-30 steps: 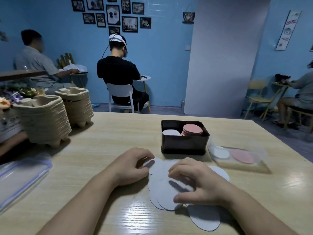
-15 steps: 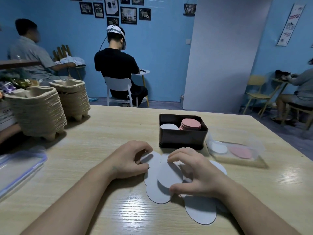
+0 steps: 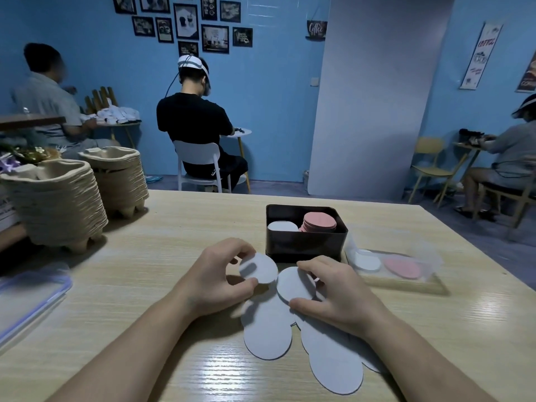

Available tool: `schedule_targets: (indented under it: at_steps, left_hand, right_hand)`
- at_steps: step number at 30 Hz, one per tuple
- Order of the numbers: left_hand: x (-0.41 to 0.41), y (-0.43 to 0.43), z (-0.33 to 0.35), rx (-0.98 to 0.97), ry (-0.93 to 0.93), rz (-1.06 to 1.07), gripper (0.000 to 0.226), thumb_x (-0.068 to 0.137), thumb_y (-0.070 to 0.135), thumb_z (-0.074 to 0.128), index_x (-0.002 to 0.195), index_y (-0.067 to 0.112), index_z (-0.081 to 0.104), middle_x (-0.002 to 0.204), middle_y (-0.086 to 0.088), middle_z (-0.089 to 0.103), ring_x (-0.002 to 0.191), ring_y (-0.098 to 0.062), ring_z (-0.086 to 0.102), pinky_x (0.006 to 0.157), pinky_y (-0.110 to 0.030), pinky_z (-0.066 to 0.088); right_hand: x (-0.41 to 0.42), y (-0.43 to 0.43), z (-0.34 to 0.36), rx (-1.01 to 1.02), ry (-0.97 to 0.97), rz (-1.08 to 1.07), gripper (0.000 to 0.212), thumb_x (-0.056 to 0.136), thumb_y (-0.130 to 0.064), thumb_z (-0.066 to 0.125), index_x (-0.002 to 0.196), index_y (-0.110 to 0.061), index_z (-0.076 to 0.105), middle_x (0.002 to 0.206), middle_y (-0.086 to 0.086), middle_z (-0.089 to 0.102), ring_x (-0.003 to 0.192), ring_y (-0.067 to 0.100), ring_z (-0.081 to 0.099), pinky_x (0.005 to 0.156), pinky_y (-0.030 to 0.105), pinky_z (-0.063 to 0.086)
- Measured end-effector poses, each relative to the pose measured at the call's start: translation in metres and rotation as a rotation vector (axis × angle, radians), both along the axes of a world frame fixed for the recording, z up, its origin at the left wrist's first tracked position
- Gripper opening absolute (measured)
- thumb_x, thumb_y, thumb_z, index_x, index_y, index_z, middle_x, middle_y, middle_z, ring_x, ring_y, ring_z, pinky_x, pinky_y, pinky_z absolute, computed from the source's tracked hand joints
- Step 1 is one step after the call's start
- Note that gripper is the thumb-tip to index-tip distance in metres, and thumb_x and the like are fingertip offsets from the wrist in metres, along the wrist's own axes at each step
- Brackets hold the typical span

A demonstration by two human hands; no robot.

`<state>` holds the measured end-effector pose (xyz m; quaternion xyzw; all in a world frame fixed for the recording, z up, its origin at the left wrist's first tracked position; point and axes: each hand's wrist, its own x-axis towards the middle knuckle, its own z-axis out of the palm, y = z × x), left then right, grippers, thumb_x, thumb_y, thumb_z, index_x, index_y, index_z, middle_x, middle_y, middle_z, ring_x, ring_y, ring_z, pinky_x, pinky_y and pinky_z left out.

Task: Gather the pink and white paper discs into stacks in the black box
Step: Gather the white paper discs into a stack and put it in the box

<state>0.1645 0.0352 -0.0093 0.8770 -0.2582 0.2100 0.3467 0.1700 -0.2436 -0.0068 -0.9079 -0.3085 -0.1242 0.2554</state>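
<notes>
Since half a second ago my left hand [image 3: 214, 274] has raised a disc of its own off the table [image 3: 130, 271]; then only my right held one up. The left disc [image 3: 259, 268], white, is pinched between my thumb below and curled fingers above, just left of centre frame, its far edge close to the front wall of the box [image 3: 304, 248]. My right hand [image 3: 339, 294] pinches the right disc [image 3: 294, 284], also white, with the thumb at its near edge and fingertips at its far edge. It is tilted up over the pile [image 3: 268, 335] of white discs fanned out below centre. The two held discs almost meet.

In the box, a low white stack [image 3: 282, 226] lies at left and a taller pink stack [image 3: 319, 220] at right. Right of the box a clear tub [image 3: 426, 261] holds a white disc [image 3: 367, 260] and a pink disc [image 3: 402, 266]. Pulp trays [image 3: 58, 204] stand at upper left, and a clear lid [image 3: 29, 291] lies at the left edge.
</notes>
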Motion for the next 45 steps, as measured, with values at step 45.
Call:
schedule_targets:
  at_steps: [45]
  left_hand:
    - [0.004,-0.022,-0.012,0.283,0.053,-0.047,0.028,0.095,0.054,0.053,0.115,0.036,0.062,0.124,0.027,0.057,0.117,0.005,0.048,0.096,-0.032,0.048]
  right_hand:
    - [0.01,-0.011,-0.004,0.097,-0.073,-0.016,0.037,0.075,-0.061,0.073,0.092,-0.031,0.06,0.117,-0.019,0.06,0.116,0.001,0.053,0.088,0.025,0.047]
